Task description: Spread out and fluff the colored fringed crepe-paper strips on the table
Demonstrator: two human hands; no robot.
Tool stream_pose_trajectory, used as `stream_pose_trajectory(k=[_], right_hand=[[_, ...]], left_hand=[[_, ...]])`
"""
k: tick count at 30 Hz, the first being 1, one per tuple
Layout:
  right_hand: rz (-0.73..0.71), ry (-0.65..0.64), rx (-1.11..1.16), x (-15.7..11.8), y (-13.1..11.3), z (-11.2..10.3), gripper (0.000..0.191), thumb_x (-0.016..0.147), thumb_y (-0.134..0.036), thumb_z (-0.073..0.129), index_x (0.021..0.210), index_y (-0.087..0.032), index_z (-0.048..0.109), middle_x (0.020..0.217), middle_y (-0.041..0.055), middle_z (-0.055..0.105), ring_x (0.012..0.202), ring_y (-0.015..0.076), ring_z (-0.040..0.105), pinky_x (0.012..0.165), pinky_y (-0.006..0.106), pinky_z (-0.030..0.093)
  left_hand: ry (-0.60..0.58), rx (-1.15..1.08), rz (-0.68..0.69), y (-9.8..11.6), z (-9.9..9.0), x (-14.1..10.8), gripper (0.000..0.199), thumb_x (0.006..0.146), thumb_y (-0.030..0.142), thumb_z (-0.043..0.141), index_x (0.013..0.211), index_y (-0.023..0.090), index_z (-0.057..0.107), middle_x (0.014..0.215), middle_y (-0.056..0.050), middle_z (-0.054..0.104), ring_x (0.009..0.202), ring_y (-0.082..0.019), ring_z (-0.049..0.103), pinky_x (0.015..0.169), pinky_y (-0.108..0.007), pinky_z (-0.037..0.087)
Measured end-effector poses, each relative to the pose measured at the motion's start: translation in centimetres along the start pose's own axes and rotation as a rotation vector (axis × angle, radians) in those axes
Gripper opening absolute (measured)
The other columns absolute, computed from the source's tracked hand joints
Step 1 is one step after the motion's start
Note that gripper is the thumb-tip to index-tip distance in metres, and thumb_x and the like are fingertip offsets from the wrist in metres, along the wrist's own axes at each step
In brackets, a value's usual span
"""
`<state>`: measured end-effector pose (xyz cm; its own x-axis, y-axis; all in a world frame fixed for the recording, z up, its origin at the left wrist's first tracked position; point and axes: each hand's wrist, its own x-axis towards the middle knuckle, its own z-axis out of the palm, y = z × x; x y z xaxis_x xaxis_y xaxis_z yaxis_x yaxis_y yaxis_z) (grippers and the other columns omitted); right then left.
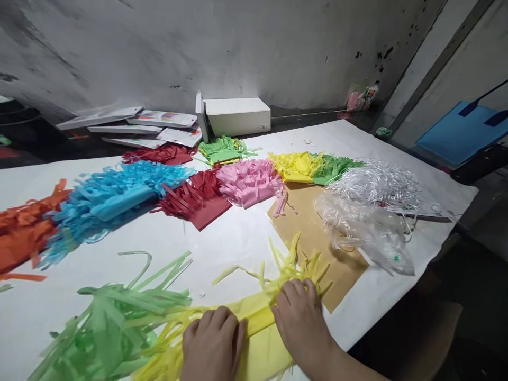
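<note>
A sheet of yellow fringed tissue paper (265,352) lies at the table's front edge, with a folded band across its middle and cut strips at both ends. Curled fingers of my left hand (212,344) grip the band near its left end. My right hand (302,323) presses and grips the same band further right, thumb toward the left hand. What lies under the fingers is hidden. Close by on the left is a loose heap of light green fringed tissue paper (107,328), touching the yellow strips. A brown paper sheet (305,211) reaches near my right hand.
Fringed bundles cross the white-covered table (238,243): orange (24,227), blue (123,196), dark red (202,206), pink (254,182), yellow (296,166) and green (335,166). White string (377,180) and a clear plastic bag (361,227) lie right. A white box (238,114) stands behind.
</note>
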<state>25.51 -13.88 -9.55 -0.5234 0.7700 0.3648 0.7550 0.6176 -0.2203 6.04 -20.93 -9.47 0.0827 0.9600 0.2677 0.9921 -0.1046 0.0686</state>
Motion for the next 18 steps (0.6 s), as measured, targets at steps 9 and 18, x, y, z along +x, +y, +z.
stream_pose_trajectory(k=[9, 18], right_hand=[[-0.435, -0.033, 0.107, 0.4, 0.6, -0.7, 0.025, 0.097, -0.006, 0.047, 0.078, -0.020, 0.055, 0.074, 0.0002, 0.056, 0.077, 0.0187, 0.050, 0.102, 0.042, 0.031], [-0.458, -0.093, 0.122, 0.2, 0.4, -1.0, 0.020, 0.099, -0.010, 0.050, 0.082, -0.020, 0.056, 0.078, -0.0005, 0.060, 0.080, 0.0184, 0.052, 0.105, 0.043, 0.027]], left_hand=[[0.116, -0.116, 0.042, 0.2, -0.1, 0.3, 0.012, 0.096, 0.018, 0.055, 0.096, 0.024, 0.065, 0.097, -0.005, 0.073, 0.088, -0.026, 0.065, 0.086, -0.045, 0.039], [0.113, -0.278, 0.244, -0.7, -0.6, 0.1, 0.023, 0.091, 0.009, 0.056, 0.093, 0.030, 0.066, 0.086, 0.006, 0.074, 0.089, -0.019, 0.065, 0.096, -0.039, 0.033]])
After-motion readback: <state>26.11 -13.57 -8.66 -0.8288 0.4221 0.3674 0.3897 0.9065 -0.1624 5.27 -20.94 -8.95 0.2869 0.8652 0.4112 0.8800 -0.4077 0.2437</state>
